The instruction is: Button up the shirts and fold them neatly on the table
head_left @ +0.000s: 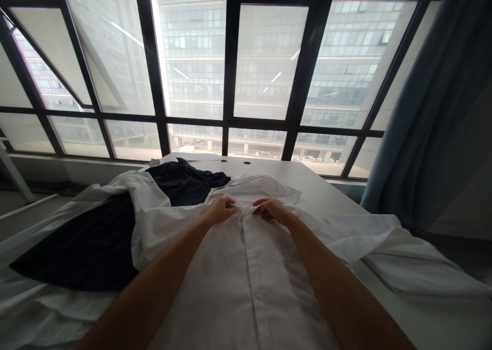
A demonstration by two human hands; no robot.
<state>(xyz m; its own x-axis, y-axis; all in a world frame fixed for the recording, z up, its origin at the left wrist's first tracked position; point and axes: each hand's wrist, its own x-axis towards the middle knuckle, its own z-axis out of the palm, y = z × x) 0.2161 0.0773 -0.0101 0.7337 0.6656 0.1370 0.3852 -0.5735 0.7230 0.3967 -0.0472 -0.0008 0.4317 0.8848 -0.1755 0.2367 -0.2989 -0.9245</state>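
A white button-front shirt (223, 278) lies spread over the table, its collar end away from me and its front opening running down the middle. My left hand (221, 210) is closed on the left side of the shirt near the collar, thumb and fingers pinched together. Just across the opening, my right hand (272, 210) has its fingers curled at the right side of the collar, pinching the cloth. A white sleeve (346, 237) stretches out to the right. Past my hands, more thin white cloth (261, 186) lies loosely bunched.
Dark navy garments (92, 242) and crumpled white cloth (149, 191) lie to my left. The white table (307, 178) reaches toward black-framed windows (228, 58). A blue-grey curtain (415, 114) hangs at the right, and a white metal frame (15, 170) stands at the far left.
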